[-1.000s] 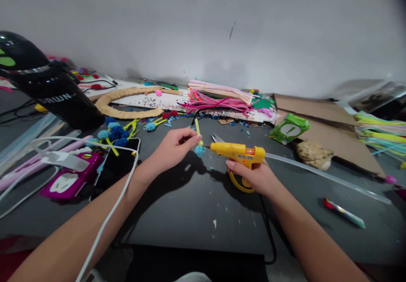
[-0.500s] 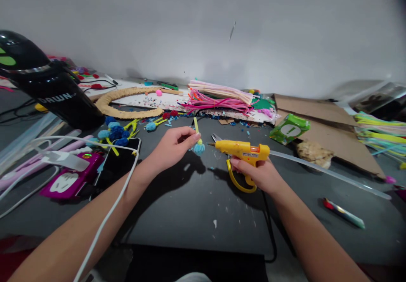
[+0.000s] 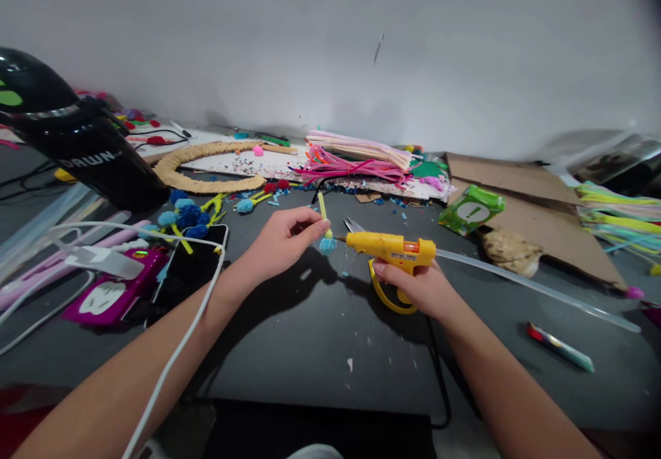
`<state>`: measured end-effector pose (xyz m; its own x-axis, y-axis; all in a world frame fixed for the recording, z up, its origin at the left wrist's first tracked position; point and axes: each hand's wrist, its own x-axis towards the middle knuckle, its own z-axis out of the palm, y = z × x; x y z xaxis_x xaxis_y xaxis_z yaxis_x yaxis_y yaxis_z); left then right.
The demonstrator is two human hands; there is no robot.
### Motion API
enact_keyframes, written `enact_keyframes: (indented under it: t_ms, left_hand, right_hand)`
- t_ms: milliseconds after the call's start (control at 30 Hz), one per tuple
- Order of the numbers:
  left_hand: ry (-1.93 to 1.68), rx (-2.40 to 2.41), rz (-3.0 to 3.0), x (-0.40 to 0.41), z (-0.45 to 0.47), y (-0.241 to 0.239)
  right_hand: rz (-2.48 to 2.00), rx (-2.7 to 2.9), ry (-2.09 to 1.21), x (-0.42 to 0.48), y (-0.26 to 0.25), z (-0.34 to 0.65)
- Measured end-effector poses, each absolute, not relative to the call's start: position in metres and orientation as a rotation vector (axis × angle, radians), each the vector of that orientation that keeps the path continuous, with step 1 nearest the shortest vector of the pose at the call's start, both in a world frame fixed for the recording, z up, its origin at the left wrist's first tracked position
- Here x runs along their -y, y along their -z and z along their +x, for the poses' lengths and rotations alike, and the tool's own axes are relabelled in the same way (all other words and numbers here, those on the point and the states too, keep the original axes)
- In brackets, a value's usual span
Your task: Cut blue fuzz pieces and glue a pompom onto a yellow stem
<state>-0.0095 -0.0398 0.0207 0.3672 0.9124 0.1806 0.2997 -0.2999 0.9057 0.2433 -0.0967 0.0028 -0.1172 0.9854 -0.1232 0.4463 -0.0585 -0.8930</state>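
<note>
Between the thumb and fingers of my left hand [image 3: 292, 239] is a small pipe-cleaner flower [image 3: 327, 244], its light blue head hanging down and its yellow-green stem sticking up. My right hand [image 3: 413, 283] is wrapped round a yellow hot glue gun [image 3: 390, 246], which points left. The gun's nozzle is at the side of the blue head; whether it touches cannot be made out. A long clear glue stick [image 3: 531, 287] runs out of the gun's back. Yellow-handled scissors [image 3: 382, 294] lie on the table beneath the gun, partly hidden by it.
A black bottle [image 3: 98, 149], a purple power strip [image 3: 116, 294] and a phone [image 3: 189, 266] stand or lie at left. Blue pompom flowers [image 3: 189, 215] lie near a tan ring [image 3: 175, 170]. Pipe cleaners [image 3: 356, 159], a green packet [image 3: 472, 208], cardboard [image 3: 562, 239] and a lighter [image 3: 560, 347] are farther right.
The glue gun has moved slightly left and its nozzle has come up to the blue flower head. My left hand has shifted a little to the right with the flower.
</note>
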Motion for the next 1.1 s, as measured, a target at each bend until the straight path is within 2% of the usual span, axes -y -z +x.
enact_keyframes:
  t_ms: [1100]
  left_hand:
    - [-0.943,-1.07,1.82,0.0409,-0.0094,-0.0251]
  right_hand:
    - [-1.532,1.621,-1.187,0.0981,-0.0045,0.2429]
